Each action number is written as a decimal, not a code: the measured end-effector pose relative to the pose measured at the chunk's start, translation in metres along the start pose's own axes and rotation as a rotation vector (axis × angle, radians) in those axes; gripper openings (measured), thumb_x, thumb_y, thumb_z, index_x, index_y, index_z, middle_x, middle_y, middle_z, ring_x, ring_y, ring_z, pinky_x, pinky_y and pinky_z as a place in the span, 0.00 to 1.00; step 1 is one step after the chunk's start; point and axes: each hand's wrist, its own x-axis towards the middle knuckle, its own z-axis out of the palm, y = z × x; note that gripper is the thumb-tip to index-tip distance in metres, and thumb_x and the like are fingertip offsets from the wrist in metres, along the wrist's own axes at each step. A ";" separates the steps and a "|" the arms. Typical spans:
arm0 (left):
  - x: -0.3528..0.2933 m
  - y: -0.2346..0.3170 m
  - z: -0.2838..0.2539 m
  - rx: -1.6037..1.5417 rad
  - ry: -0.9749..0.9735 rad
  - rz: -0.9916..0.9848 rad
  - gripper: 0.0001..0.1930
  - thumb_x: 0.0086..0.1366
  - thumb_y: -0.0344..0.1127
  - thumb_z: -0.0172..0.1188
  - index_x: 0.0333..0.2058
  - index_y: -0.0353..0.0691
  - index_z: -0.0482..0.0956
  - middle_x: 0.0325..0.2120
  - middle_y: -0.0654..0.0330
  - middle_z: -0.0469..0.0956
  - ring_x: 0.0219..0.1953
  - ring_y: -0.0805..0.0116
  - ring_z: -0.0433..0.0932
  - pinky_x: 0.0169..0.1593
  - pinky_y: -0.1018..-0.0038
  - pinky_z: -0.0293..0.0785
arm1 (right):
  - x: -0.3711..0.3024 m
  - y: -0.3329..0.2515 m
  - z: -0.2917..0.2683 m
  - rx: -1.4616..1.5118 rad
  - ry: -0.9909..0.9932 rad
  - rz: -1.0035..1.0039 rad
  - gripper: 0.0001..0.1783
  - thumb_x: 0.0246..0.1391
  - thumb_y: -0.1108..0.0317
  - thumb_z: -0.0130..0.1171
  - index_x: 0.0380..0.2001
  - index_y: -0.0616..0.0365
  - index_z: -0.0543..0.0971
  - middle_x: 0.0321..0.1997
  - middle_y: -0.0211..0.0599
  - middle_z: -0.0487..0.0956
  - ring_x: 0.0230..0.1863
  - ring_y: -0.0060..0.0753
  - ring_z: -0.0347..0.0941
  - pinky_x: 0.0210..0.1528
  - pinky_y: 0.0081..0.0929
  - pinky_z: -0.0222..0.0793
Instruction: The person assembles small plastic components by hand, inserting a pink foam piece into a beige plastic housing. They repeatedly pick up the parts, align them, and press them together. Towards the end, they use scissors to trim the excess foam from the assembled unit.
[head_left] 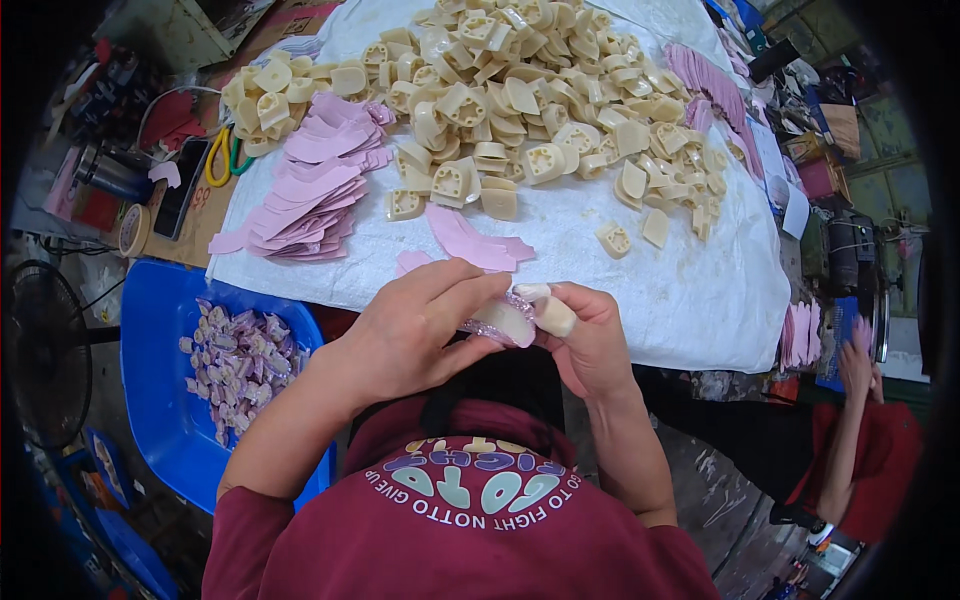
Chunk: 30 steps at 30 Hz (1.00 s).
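Observation:
Between my two hands, in front of my body, is a shoe heel (507, 322) with a pale face and glittery pink covering round its edge. My left hand (415, 315) closes its fingers and thumb on the heel's left side. My right hand (592, 345) pinches its right side, with pale wraps on the thumb and a fingertip. Just beyond my hands, a cut pink piece (468, 238) lies on the white cloth (560, 262). A fanned stack of pink pieces (312, 190) sits farther left. Bare cream plastic heels (500, 95) are heaped across the far middle.
At my left stands a blue basin (158, 400) with several pink-covered heels (240, 360). Yellow-handled scissors (217, 158), a phone (182, 190), a tape roll (133, 230) and a flask (112, 172) lie at the left edge. Another person (865, 465) works at far right.

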 end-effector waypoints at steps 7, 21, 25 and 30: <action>0.004 -0.001 0.017 0.072 0.209 0.029 0.21 0.45 0.32 0.71 0.39 0.35 0.75 0.27 0.55 0.74 0.28 0.58 0.76 0.30 0.67 0.72 | 0.002 -0.001 0.013 -0.364 0.054 -0.249 0.10 0.59 0.72 0.55 0.40 0.68 0.79 0.35 0.29 0.79 0.36 0.16 0.73 0.40 0.17 0.71; 0.004 0.004 0.049 0.032 0.463 -0.124 0.23 0.43 0.32 0.74 0.39 0.33 0.74 0.27 0.55 0.76 0.26 0.65 0.78 0.30 0.74 0.74 | 0.011 0.011 0.019 -0.003 0.066 -0.217 0.15 0.64 0.68 0.50 0.48 0.66 0.76 0.40 0.33 0.79 0.39 0.19 0.74 0.41 0.19 0.71; 0.004 0.004 0.053 0.029 0.431 -0.169 0.23 0.45 0.29 0.73 0.41 0.33 0.74 0.30 0.55 0.78 0.30 0.66 0.80 0.33 0.74 0.75 | 0.018 0.017 0.014 -0.138 0.100 -0.237 0.15 0.64 0.68 0.51 0.48 0.66 0.76 0.41 0.34 0.79 0.39 0.20 0.74 0.41 0.20 0.71; -0.001 0.001 0.050 -0.058 0.443 -0.188 0.24 0.45 0.27 0.72 0.42 0.33 0.74 0.32 0.54 0.78 0.32 0.66 0.81 0.36 0.74 0.76 | 0.012 0.018 0.016 0.025 0.095 -0.132 0.14 0.64 0.70 0.48 0.47 0.67 0.75 0.37 0.31 0.78 0.38 0.15 0.71 0.40 0.18 0.69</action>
